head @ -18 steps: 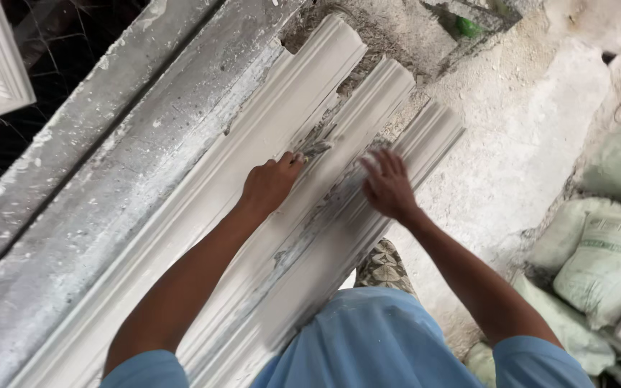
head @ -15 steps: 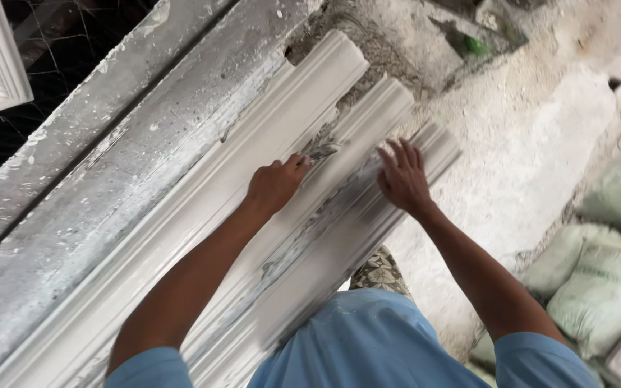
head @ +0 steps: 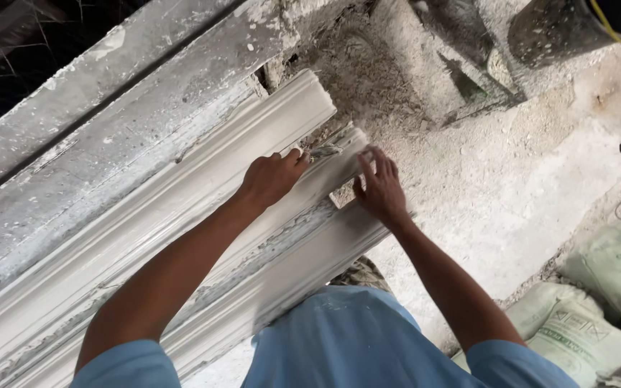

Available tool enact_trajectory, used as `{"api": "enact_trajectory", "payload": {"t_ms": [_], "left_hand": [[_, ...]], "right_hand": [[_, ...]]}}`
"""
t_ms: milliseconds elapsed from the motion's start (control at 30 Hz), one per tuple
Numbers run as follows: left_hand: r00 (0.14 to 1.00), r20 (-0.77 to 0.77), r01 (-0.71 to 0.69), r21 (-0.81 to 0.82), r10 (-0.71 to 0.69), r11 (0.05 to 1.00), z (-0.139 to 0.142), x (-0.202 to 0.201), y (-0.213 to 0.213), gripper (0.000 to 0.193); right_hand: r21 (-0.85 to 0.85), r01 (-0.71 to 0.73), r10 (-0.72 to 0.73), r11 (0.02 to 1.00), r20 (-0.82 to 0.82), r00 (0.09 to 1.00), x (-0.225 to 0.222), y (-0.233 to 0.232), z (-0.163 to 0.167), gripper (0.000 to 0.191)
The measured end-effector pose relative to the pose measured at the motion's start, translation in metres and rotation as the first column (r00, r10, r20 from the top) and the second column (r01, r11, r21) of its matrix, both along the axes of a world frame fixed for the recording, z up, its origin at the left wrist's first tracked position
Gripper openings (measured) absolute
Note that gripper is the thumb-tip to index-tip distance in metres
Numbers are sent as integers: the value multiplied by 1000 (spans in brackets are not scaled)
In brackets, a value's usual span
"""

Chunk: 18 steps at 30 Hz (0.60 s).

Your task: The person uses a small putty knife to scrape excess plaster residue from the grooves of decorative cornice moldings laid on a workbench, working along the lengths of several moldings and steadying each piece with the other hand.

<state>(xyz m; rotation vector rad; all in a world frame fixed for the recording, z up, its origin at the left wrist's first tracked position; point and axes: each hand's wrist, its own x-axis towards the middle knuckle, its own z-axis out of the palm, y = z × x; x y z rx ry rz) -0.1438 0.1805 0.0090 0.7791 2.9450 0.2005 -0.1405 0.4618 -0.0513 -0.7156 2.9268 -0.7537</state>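
- Two hands work at the far end of a long white moulding, which runs from the near left to the middle of the view.
- Left hand: fingers curled into a loose clench on the moulding's middle ridge, pinching a tuft of pale fibre that sticks out toward the right.
- Right hand: fingers spread and loose, gripping nothing, tips pressed flat on the moulding's end just right of the fibre.
- The hands lie close together without touching; the fibre sits between them.
- Both forearms reach in from the near edge, out of blue sleeves.
- The moulding has several parallel ribs; grey smears and rough patches show in the groove near the left forearm.
- Left of it, a grey, plaster-spattered beam runs the same way, touching its far side.
- Right of the hands lies a rough concrete floor, dusty, with crumbled debris at the far side.
- A dark round post stands at the far right.
- Pale sacks are piled at the near right.
- Dark wire mesh shows at the far left.
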Motion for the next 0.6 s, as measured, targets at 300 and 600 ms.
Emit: {"api": "enact_trajectory", "payload": {"t_ms": [300,600], "left_hand": [[997,-69,-14,185,28,983,37,-97,130,16],[886,366,-457,785,283,417,2,128,189,43]], "right_hand": [[-92,45,-55,995,-109,993,10,15,16,48],[-604,696,317,388,797,515,113,49,26,62]]}}
